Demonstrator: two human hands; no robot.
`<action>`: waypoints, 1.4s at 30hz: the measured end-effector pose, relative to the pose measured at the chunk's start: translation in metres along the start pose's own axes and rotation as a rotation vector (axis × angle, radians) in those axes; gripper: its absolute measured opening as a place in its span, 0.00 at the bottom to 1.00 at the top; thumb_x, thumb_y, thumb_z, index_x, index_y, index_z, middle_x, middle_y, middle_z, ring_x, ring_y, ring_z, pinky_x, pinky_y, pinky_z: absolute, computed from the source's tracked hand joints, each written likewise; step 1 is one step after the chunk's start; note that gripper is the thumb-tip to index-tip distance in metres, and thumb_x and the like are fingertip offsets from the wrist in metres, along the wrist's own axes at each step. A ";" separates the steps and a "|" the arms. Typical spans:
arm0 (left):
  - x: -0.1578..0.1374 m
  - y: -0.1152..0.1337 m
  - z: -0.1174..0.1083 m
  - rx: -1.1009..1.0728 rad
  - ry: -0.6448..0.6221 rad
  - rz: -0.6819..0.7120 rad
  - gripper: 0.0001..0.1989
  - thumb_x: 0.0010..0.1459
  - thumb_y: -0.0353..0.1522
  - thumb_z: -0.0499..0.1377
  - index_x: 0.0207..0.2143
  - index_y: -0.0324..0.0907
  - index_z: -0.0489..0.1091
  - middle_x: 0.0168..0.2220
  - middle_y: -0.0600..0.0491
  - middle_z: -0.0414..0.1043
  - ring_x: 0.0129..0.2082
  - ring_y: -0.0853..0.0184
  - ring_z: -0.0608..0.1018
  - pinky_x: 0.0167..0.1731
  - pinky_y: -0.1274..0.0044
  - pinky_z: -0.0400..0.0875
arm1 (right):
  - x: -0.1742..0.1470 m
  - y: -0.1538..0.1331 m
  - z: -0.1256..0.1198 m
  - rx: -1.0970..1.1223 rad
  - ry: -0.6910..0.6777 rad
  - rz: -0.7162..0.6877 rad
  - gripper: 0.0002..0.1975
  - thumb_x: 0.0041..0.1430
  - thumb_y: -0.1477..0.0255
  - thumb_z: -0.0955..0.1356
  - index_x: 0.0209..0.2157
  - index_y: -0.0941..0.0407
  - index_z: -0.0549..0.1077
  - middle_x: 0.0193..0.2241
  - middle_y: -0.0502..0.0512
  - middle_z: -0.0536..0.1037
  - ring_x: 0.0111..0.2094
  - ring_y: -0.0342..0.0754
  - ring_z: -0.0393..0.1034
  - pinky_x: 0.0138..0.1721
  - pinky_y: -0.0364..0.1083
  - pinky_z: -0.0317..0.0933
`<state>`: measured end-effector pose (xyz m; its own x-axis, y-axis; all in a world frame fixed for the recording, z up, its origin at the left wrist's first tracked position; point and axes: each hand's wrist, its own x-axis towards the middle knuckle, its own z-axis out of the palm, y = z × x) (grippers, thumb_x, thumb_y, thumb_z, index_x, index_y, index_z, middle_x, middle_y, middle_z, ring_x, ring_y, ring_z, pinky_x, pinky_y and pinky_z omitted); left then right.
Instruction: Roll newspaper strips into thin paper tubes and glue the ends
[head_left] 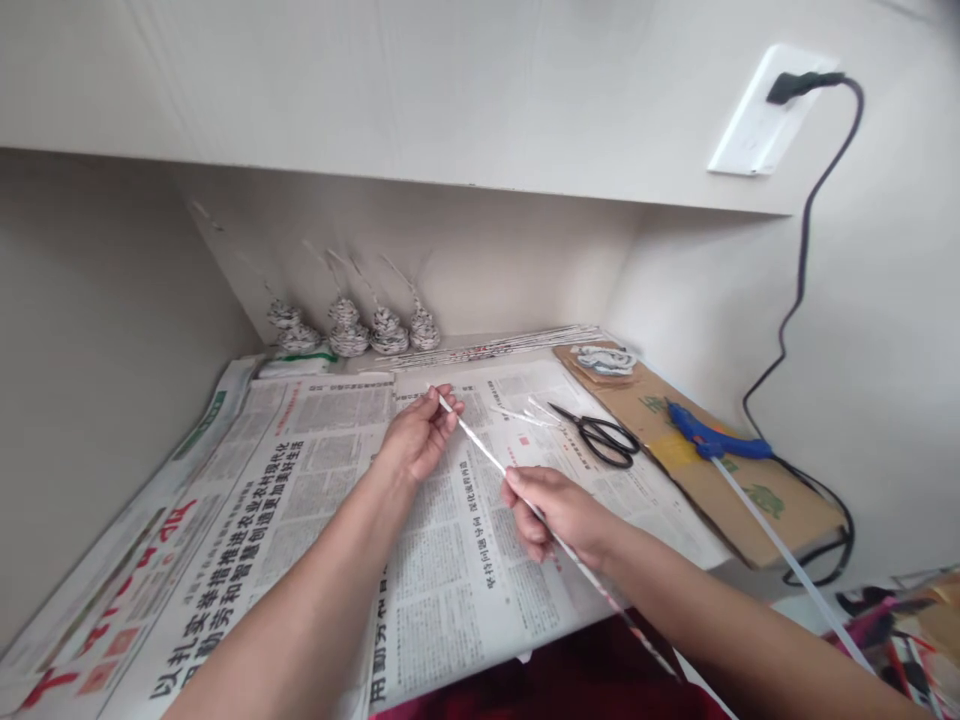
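The left hand (420,432) (right hand (556,506) too) holds a paper stick (481,445).

left grip (418,437) + right grip (553,508): holding paper stick (482,446) | scissors (580,422): on newspaper (435,590)

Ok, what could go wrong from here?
The thin white printed-paper stick could crease between the left hand and right hand if bent.
The black metal scissors lie just beyond the right hand; their tip might nick it.
The blue plastic glue gun on brown cardboard appears plugged in; it may be hot.
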<state>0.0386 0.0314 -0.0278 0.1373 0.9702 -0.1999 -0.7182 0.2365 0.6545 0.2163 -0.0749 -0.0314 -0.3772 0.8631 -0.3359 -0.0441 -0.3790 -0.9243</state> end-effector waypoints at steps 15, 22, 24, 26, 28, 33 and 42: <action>-0.001 0.000 0.000 0.004 -0.031 0.007 0.08 0.60 0.26 0.52 0.34 0.31 0.71 0.26 0.49 0.70 0.26 0.71 0.77 0.22 0.86 0.73 | 0.003 -0.002 0.005 -0.187 0.028 -0.048 0.18 0.60 0.54 0.60 0.34 0.55 0.67 0.15 0.45 0.66 0.15 0.41 0.63 0.16 0.40 0.52; -0.002 0.000 0.002 0.002 -0.038 -0.013 0.08 0.59 0.26 0.54 0.34 0.31 0.71 0.26 0.49 0.70 0.26 0.71 0.78 0.24 0.86 0.74 | 0.006 -0.005 0.000 -0.204 0.032 -0.071 0.18 0.62 0.55 0.58 0.32 0.55 0.65 0.14 0.43 0.60 0.13 0.38 0.56 0.15 0.39 0.48; -0.001 0.000 0.002 -0.001 -0.035 -0.018 0.08 0.59 0.26 0.54 0.35 0.31 0.71 0.26 0.49 0.71 0.26 0.72 0.78 0.24 0.86 0.74 | 0.009 -0.003 -0.002 -0.047 -0.058 0.006 0.18 0.61 0.55 0.57 0.33 0.54 0.64 0.14 0.42 0.58 0.12 0.39 0.55 0.13 0.39 0.45; 0.000 -0.001 0.001 0.015 -0.034 -0.021 0.08 0.59 0.26 0.54 0.35 0.31 0.71 0.27 0.48 0.71 0.26 0.71 0.78 0.24 0.85 0.74 | 0.014 -0.003 -0.002 -0.073 -0.046 0.006 0.18 0.61 0.54 0.58 0.34 0.55 0.64 0.14 0.42 0.59 0.13 0.39 0.57 0.13 0.39 0.46; 0.000 -0.003 0.000 0.042 -0.051 -0.035 0.07 0.59 0.26 0.54 0.36 0.31 0.71 0.28 0.47 0.72 0.27 0.70 0.78 0.25 0.84 0.75 | 0.022 -0.005 -0.001 -0.244 0.048 -0.063 0.19 0.60 0.53 0.59 0.34 0.55 0.65 0.15 0.43 0.63 0.14 0.40 0.59 0.14 0.39 0.50; -0.001 -0.006 -0.001 0.045 -0.098 -0.068 0.06 0.58 0.24 0.55 0.35 0.30 0.72 0.30 0.45 0.73 0.30 0.68 0.79 0.31 0.82 0.76 | 0.038 -0.009 0.002 -0.308 0.103 -0.149 0.18 0.59 0.54 0.61 0.30 0.55 0.64 0.14 0.43 0.62 0.13 0.38 0.57 0.15 0.39 0.50; -0.001 -0.008 0.000 0.039 -0.046 -0.078 0.06 0.57 0.23 0.56 0.34 0.30 0.72 0.29 0.46 0.73 0.27 0.69 0.79 0.27 0.82 0.75 | 0.060 -0.020 -0.002 -0.359 -0.006 -0.131 0.18 0.57 0.54 0.62 0.30 0.56 0.65 0.14 0.43 0.63 0.13 0.39 0.60 0.15 0.39 0.51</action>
<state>0.0443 0.0288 -0.0335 0.2237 0.9498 -0.2186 -0.6770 0.3128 0.6663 0.1968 -0.0150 -0.0333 -0.3953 0.8940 -0.2109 0.2342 -0.1239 -0.9643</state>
